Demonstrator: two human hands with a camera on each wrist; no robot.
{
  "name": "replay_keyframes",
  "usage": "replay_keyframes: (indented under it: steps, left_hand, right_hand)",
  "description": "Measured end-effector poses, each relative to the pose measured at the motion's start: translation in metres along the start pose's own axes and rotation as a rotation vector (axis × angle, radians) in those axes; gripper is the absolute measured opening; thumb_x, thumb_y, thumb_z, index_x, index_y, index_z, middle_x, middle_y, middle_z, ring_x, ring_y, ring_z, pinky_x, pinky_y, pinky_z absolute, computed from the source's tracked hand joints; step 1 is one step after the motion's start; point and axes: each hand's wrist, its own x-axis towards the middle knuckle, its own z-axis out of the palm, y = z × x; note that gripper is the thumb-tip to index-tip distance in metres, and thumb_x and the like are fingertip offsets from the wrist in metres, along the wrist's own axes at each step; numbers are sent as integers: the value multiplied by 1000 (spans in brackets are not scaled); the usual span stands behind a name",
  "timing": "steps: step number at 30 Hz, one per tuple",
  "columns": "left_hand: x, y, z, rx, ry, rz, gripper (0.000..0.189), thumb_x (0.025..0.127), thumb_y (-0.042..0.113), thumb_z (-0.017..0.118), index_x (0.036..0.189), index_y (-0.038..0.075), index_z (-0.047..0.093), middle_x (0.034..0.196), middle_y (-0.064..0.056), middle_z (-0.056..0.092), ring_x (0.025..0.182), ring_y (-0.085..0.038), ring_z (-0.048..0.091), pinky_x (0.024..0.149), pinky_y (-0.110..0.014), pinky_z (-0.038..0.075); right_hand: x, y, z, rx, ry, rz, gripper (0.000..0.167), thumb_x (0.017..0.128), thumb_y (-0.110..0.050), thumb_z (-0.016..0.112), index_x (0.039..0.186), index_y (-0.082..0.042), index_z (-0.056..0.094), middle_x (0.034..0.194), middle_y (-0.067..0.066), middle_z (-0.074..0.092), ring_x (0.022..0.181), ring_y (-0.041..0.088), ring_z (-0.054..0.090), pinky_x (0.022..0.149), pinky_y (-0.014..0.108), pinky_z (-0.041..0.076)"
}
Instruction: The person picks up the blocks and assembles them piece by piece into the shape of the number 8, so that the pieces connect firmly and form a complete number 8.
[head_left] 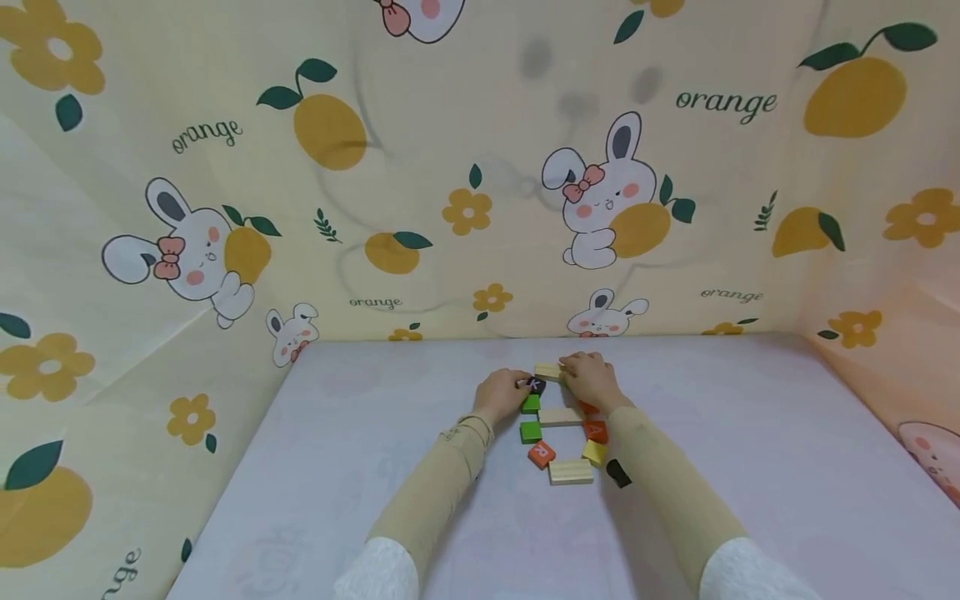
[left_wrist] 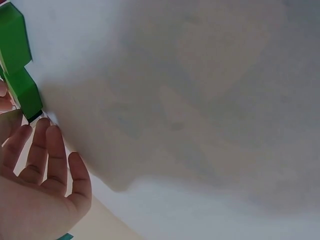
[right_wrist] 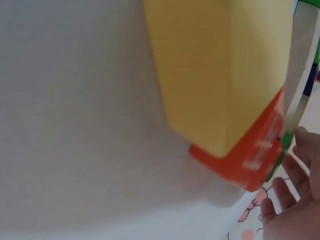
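Observation:
My left hand [head_left: 501, 396] pinches a dark block with a white letter K [head_left: 535, 385] at the upper left of a block outline on the table. In the left wrist view the same hand [left_wrist: 45, 185] is at the dark block's edge, just past two green blocks [left_wrist: 22, 92]. My right hand [head_left: 594, 380] is at the outline's upper right, its fingertips by a pale wooden plank [head_left: 547, 371]. In the right wrist view, the thumb and forefinger of this hand [right_wrist: 295, 195] close around a mostly hidden green block [right_wrist: 285, 142], behind an orange lettered block [right_wrist: 250, 162].
Below lie a middle plank [head_left: 560, 417], an orange A block [head_left: 596, 431], a yellow block [head_left: 594, 452], an orange R block [head_left: 542, 454] and a bottom plank [head_left: 571, 472]. A black piece [head_left: 618, 473] is beside the right sleeve. A printed cloth wall [head_left: 450, 275] stands behind.

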Motion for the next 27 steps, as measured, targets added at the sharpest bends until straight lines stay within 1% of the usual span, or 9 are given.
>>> replay_keyframes:
  steps: [5,11,15,17,19,21,23,27]
  left_hand:
    - [0,3,0,10,4,13,29,92,27,56,119,19,65,112,-3,68,96,-15,62,81,-33,51]
    - [0,4,0,-3,-3,31,28,92,26,56,117,18,66,113,-2,68,89,-13,59,80,-32,50]
    - [1,2,0,5,-7,20,29,92,27,56,119,19,65,109,-2,68,83,-12,56,73,-29,48]
    - [2,1,0,12,-6,16,30,92,28,56,119,19,65,106,-2,68,81,-12,55,69,-27,46]
    - [2,0,0,16,-2,17,30,92,28,56,119,19,65,103,-2,68,80,-11,55,66,-26,45]
    - [2,0,-1,16,0,20,30,92,28,57,119,18,65,101,-3,68,80,-12,56,66,-27,46]
    - [2,0,-1,15,0,24,30,92,27,57,119,17,64,103,-3,68,83,-13,58,69,-29,48]
    - [0,-1,-4,31,-8,45,32,93,29,54,120,15,64,112,-5,68,99,-17,63,82,-33,51]
  right_hand:
    - [1,-1,0,-4,-26,20,39,95,-23,49,132,-14,52,138,20,44,126,46,36,98,65,30]
    - [1,-3,0,-13,-74,31,37,96,-21,46,132,-18,52,141,21,39,127,47,33,98,66,29]
    - [1,-5,-2,-7,-86,30,37,96,-20,45,133,-17,52,142,22,38,127,48,32,98,66,29]
    - [1,-6,-3,-4,-91,29,39,96,-20,44,135,-17,49,142,22,37,127,48,32,99,66,28]
    - [1,-6,-4,5,-98,31,42,97,-20,42,139,-18,43,144,22,35,128,48,31,100,66,27]
    - [1,-6,-5,16,-97,32,45,98,-21,40,143,-18,37,145,23,33,128,49,30,100,66,27]
    - [1,-6,-6,33,-93,35,48,98,-22,38,146,-19,31,145,23,32,129,49,29,101,66,26]
    - [0,-2,-8,44,-56,18,48,99,-24,38,146,-17,31,144,23,34,129,49,30,100,67,27]
